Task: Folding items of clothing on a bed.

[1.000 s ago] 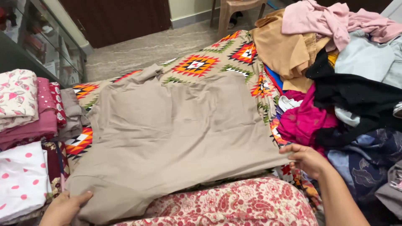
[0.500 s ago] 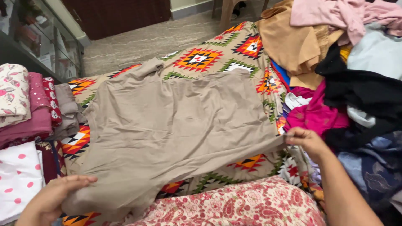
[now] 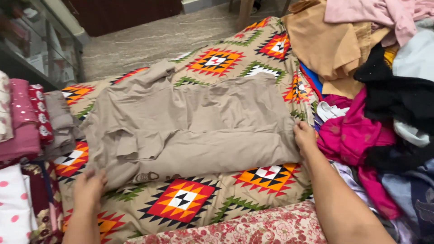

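Both hands grip a beige garment's folded edge: left hand at its left corner, right hand at its right. The garment lies on a patterned bedspread. Fingertips are tucked under cloth; the clothes pile is cut off.

- No packages, labels, signs or screens can be made out in this view — only cloth, bedding and floor show clearly.
- Behind the glass of the cabinet at the upper left there are a few blurred shapes; whether any of them is a box or packet cannot be told.
- The beige garment shows a small dark printed motif near its lower folded edge — too small and creased to tell whether it is a label.
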